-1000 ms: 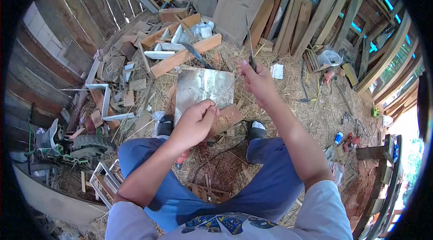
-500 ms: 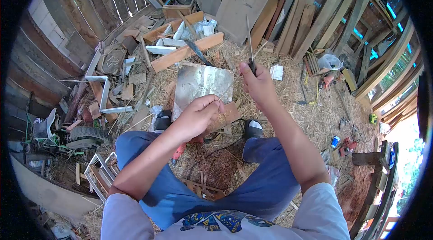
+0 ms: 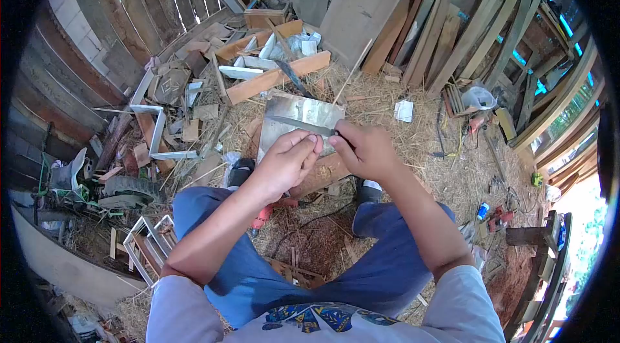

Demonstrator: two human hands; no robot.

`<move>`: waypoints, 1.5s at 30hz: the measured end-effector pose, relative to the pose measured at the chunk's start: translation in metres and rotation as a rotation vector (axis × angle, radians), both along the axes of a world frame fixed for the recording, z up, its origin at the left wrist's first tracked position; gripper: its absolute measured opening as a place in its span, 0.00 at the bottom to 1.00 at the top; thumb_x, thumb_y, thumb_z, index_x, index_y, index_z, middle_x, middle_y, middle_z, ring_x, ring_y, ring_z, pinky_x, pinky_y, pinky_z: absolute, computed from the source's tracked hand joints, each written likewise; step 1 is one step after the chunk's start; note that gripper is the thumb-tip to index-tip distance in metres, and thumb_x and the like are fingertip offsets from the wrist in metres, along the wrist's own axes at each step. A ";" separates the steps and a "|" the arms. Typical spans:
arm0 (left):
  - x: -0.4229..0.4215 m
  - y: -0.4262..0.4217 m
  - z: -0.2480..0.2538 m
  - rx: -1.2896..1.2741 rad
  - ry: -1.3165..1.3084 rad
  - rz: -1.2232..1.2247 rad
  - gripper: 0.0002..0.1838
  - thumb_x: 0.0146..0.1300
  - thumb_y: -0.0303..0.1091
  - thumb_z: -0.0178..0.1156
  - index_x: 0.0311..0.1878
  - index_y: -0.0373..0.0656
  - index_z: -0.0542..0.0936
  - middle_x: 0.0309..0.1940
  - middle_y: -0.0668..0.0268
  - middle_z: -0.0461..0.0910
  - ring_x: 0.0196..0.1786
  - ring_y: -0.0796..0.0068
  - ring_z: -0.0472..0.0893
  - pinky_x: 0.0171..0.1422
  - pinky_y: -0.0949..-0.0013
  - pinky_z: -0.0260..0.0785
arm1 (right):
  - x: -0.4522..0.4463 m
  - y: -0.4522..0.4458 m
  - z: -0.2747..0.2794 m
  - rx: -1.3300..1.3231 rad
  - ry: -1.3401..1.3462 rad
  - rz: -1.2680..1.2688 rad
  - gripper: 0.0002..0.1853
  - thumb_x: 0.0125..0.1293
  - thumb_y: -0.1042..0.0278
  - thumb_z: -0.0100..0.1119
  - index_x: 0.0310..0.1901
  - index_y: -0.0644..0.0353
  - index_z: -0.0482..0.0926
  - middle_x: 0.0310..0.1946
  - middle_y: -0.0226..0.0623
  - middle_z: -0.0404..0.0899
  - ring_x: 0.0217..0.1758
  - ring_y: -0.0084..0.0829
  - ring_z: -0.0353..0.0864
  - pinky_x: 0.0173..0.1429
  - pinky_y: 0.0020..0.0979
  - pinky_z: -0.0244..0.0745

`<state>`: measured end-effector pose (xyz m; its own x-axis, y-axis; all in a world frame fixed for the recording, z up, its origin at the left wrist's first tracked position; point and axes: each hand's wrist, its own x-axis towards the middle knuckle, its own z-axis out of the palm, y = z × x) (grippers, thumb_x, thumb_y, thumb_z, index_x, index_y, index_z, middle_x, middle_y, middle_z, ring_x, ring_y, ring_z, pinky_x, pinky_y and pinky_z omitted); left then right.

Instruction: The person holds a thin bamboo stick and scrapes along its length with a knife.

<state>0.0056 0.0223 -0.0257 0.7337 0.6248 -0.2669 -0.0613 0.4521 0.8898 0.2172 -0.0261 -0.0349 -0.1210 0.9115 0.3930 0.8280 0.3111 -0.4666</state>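
Observation:
My right hand (image 3: pixel 367 151) is wrapped round the dark handle of a knife (image 3: pixel 303 125). The blade points left, just above the fingers of my left hand (image 3: pixel 287 161). That hand is closed in a pinch on a thin wooden stick (image 3: pixel 353 72), which slants up and right past the knife handle. Whether the blade touches the stick I cannot tell. Beneath both hands, between my feet, lies a shiny metal-looking sheet (image 3: pixel 276 103), with a wooden board (image 3: pixel 326 175) at its near edge.
Planks and wood offcuts (image 3: pixel 284 76) lie piled ahead to the left. Tall boards (image 3: pixel 365 7) lean on the back wall. A wheeled green machine (image 3: pixel 77 181) stands at left. A red tool (image 3: pixel 500 219) and a blue can (image 3: pixel 482 211) lie at right on the straw-strewn floor.
My right hand has come down and left, and the knife has swung from pointing upward to pointing left over my left hand. The left hand keeps its grip on the stick.

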 end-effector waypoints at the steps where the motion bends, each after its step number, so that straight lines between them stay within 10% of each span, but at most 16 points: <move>1: -0.001 0.000 0.003 -0.004 -0.001 0.004 0.10 0.82 0.39 0.46 0.42 0.47 0.72 0.20 0.82 0.57 0.18 0.90 0.52 0.19 0.77 0.39 | -0.003 -0.001 0.002 0.040 -0.050 0.014 0.15 0.72 0.52 0.59 0.33 0.54 0.74 0.20 0.42 0.78 0.25 0.51 0.81 0.28 0.48 0.72; 45: -0.008 -0.015 0.016 0.119 0.045 0.091 0.12 0.82 0.40 0.46 0.40 0.48 0.71 0.19 0.82 0.56 0.16 0.91 0.51 0.17 0.78 0.39 | 0.003 0.000 0.000 0.163 -0.073 -0.112 0.16 0.68 0.46 0.61 0.30 0.48 0.78 0.14 0.36 0.74 0.19 0.43 0.80 0.24 0.44 0.72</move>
